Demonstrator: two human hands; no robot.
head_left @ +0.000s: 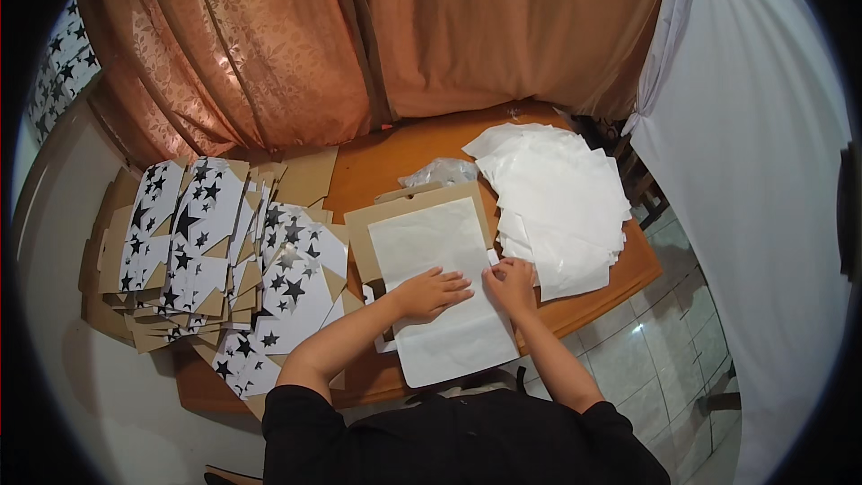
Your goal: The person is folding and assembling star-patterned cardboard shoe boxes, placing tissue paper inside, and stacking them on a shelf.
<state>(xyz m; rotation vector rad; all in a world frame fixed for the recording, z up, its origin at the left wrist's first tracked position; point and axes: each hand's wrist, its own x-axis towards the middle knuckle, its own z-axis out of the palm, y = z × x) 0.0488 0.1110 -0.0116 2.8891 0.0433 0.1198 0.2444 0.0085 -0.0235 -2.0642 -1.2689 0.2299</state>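
A white paper sheet (440, 251) lies on a flat brown cardboard piece (364, 224) on the wooden table (395, 157). My left hand (434, 292) rests flat on the middle of the sheet, fingers spread and pointing right. My right hand (512, 283) is at the sheet's right edge, fingers curled and pinching that edge. The two hands almost touch. The sheet's near end hangs over the table's front edge.
A loose stack of white sheets (561, 198) lies right of the hands. Piles of flat cardboard pieces printed with black stars (215, 242) cover the table's left side. A crumpled clear plastic bag (440, 171) sits behind the cardboard. Orange curtains (359, 36) hang behind; tiled floor (655, 359) lies right.
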